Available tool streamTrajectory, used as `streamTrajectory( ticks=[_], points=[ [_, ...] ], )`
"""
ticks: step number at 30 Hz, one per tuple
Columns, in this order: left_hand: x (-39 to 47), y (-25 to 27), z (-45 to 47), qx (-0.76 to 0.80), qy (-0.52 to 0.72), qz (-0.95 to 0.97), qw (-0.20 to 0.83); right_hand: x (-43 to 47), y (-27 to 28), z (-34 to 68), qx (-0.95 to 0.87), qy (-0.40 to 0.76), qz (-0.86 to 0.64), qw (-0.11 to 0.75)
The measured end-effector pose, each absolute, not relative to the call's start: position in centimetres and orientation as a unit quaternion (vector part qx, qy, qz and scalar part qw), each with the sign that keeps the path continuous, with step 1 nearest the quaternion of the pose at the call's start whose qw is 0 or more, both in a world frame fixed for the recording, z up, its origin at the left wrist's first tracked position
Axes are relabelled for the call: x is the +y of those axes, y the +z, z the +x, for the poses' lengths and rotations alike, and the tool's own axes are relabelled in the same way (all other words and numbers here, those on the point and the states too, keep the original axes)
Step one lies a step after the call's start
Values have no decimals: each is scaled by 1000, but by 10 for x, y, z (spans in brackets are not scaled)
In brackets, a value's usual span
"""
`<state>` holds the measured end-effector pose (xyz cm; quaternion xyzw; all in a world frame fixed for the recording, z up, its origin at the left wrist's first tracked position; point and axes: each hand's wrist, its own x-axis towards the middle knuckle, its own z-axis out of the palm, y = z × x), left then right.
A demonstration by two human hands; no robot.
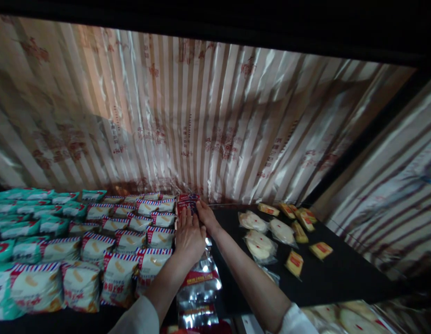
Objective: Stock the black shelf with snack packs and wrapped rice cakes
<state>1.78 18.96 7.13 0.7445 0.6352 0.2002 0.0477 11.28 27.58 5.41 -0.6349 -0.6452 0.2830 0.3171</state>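
Note:
A dark red packet point(186, 200) stands at the back of a row of silver and red packets point(200, 280). My left hand point(190, 237) lies over its front, palm down, with the fingers stretched out against it. From the right, my right hand point(207, 216) holds the packet's right edge; some of its fingers are hidden. To the left of my hands stand rows of white snack bags point(118, 278) with red and blue striped tops. Farther left are several turquoise bags point(28, 248).
Round white wrapped pastries point(259, 245) and small yellow packets point(294, 263) lie on the black shelf point(344, 283) at right. A striped, shiny plastic sheet point(201, 116) hangs behind. More wrapped rounds point(351, 317) show at the bottom right.

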Motion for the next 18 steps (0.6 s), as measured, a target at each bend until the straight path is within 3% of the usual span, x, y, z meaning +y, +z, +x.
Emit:
streamTrajectory(
  ticks=[3, 9, 18],
  points=[
    [188, 68, 21, 638, 193, 743, 58, 278, 58, 111, -650, 265, -649, 293],
    [187, 60, 24, 628, 215, 747, 41, 286, 72, 98, -726, 103, -631, 254],
    [184, 51, 25, 626, 236, 744, 4, 301, 77, 70, -790, 103, -598, 89]
  ],
)
